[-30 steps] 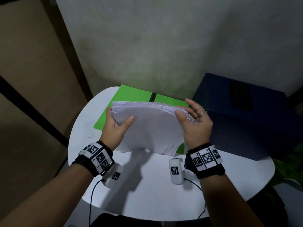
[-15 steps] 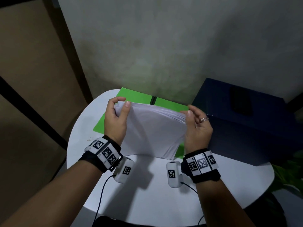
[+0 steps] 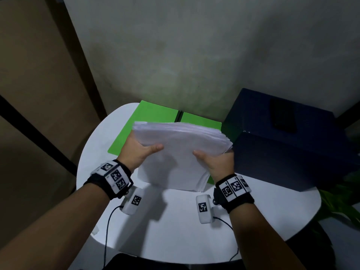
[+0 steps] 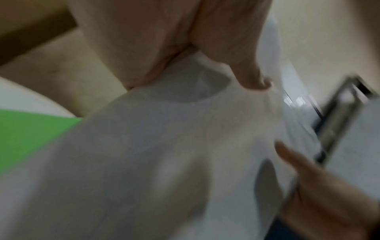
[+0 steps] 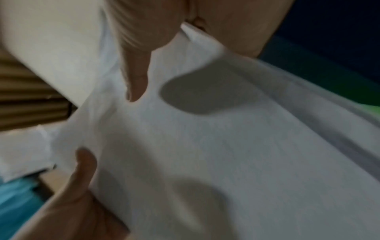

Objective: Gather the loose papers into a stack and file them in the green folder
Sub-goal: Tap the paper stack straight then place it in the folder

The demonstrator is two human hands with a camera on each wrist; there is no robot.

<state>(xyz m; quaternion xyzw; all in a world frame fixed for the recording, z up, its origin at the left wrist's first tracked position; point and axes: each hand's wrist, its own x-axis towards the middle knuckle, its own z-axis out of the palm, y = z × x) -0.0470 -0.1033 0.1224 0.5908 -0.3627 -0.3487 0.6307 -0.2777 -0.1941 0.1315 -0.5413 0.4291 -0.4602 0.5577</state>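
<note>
A thick stack of white papers [image 3: 181,152] is held tilted above the round white table [image 3: 175,230]. My left hand [image 3: 139,151] grips its left edge, thumb lying on the top sheet, fingers hidden underneath. My right hand [image 3: 216,162] grips the right edge the same way, thumb on top. The open green folder [image 3: 153,117] lies flat on the table behind and under the stack, its black spine [image 3: 178,115] showing. Both wrist views are blurred: papers [image 4: 164,154] under the left thumb, papers [image 5: 226,146] under the right thumb, a strip of green folder [image 4: 26,134] at the left.
A dark blue box [image 3: 288,141] stands at the table's right, close to my right hand, with a dark phone-like slab [image 3: 283,117] on top. A grey wall rises right behind the folder. Green plant leaves [image 3: 342,207] hang off the table's right edge.
Both hands slid from the stack's far corners down to its side edges. The stack now tilts flatter, top face toward me, with thumbs on top.
</note>
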